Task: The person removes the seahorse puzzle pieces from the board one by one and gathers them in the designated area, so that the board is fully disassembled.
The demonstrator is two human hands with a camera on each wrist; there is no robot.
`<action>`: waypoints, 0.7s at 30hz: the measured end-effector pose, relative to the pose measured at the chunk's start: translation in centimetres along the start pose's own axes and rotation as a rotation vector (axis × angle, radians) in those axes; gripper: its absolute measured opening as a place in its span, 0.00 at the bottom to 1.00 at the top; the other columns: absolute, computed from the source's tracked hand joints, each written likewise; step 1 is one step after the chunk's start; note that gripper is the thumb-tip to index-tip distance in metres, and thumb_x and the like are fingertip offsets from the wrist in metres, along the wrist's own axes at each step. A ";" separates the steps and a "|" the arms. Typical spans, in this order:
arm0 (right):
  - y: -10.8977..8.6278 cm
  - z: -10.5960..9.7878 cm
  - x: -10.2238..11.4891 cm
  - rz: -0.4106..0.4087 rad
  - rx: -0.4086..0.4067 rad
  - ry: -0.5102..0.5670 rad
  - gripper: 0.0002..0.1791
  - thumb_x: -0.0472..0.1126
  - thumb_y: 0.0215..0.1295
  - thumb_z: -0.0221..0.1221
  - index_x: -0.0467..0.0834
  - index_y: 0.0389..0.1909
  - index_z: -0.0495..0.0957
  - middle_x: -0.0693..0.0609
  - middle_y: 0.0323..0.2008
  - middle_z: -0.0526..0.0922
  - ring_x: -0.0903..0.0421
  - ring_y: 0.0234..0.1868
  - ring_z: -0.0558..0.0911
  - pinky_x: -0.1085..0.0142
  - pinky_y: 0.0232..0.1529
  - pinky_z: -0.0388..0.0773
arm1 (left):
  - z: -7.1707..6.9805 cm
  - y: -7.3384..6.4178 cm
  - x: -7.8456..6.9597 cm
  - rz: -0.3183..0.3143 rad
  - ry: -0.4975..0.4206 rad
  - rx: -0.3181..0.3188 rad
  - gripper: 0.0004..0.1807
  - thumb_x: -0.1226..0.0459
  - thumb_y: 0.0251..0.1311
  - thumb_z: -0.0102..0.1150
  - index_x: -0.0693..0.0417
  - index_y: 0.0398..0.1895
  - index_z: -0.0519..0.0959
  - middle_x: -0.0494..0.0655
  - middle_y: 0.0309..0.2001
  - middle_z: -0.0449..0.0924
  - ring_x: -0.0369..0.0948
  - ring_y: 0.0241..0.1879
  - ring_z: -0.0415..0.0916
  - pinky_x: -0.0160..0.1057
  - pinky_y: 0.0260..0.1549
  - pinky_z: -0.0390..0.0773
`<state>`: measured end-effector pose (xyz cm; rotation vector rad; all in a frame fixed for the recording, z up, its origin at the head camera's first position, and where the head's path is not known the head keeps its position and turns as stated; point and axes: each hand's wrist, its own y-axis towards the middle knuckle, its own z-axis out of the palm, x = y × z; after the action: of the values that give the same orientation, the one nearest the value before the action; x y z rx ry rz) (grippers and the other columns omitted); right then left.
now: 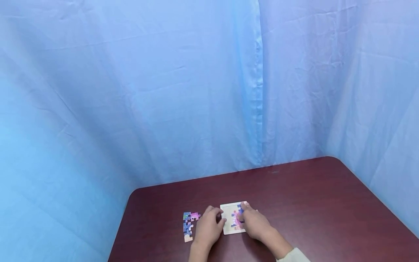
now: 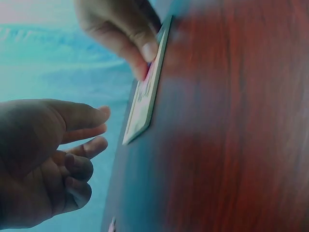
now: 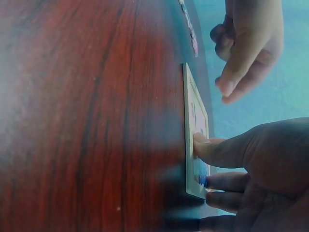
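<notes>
A shallow puzzle tray (image 1: 233, 233) with a pale rim lies on the table, with several joined pink and blue jigsaw pieces (image 1: 236, 220) in its right part. My right hand (image 1: 256, 222) is over the tray's right side. Its thumb and forefinger pinch a jigsaw piece (image 2: 149, 68) low against the tray; most of that piece is hidden. The other right fingers reach the tray's rim in the right wrist view. My left hand (image 1: 208, 225) is just left of the tray, fingers loosely bent and holding nothing. In the left wrist view a gap separates its fingertips from the tray.
Left of my left hand lies a group of loose jigsaw pieces (image 1: 187, 226), blue, pink and cream, partly touching each other. The dark red wooden table (image 1: 304, 203) has rounded far corners. Blue curtains (image 1: 196, 91) hang behind it and at both sides.
</notes>
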<state>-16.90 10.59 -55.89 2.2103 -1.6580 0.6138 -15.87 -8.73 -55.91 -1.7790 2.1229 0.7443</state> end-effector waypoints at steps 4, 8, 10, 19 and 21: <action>0.1 -0.1 0.1 -0.025 -0.015 -0.014 0.04 0.31 0.57 0.71 0.43 0.26 0.89 0.28 0.69 0.76 0.31 0.71 0.76 0.34 0.62 0.77 | 0.9 0.2 -0.5 0.047 0.000 0.040 0.16 0.60 0.58 0.76 0.52 0.49 0.87 0.42 0.37 0.81 0.37 0.33 0.80 0.40 0.32 0.78; 0.2 -0.2 0.2 -0.034 -0.026 -0.025 0.15 0.31 0.55 0.71 0.47 0.15 0.81 0.29 0.66 0.79 0.33 0.67 0.81 0.42 0.53 0.83 | 1.6 0.4 -0.7 0.043 -0.019 0.095 0.22 0.61 0.60 0.74 0.56 0.58 0.85 0.44 0.38 0.79 0.40 0.31 0.79 0.41 0.33 0.78; 0.2 -0.3 0.2 -0.029 -0.028 -0.025 0.15 0.31 0.54 0.72 0.48 0.14 0.81 0.30 0.66 0.79 0.33 0.66 0.82 0.43 0.50 0.83 | 1.8 0.4 -0.8 0.026 -0.033 0.118 0.26 0.62 0.60 0.74 0.58 0.61 0.83 0.45 0.39 0.78 0.42 0.31 0.79 0.42 0.33 0.78; 0.6 -0.1 0.0 -0.005 -0.037 -0.018 0.06 0.32 0.52 0.73 0.47 0.24 0.90 0.31 0.67 0.79 0.34 0.64 0.84 0.43 0.53 0.83 | 2.0 0.8 -1.2 0.001 -0.084 0.142 0.25 0.61 0.58 0.76 0.51 0.61 0.86 0.50 0.43 0.78 0.49 0.35 0.82 0.46 0.38 0.80; 0.5 -0.1 0.0 -0.007 -0.034 -0.016 0.07 0.32 0.52 0.73 0.48 0.24 0.89 0.31 0.67 0.79 0.34 0.64 0.84 0.43 0.52 0.83 | 2.1 0.8 -1.2 -0.003 -0.098 0.132 0.23 0.62 0.57 0.76 0.49 0.58 0.88 0.49 0.42 0.79 0.50 0.36 0.83 0.47 0.39 0.81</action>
<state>-17.45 10.53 -55.80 2.2018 -1.6556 0.5637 -16.60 -6.54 -56.87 -1.6438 2.0547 0.6601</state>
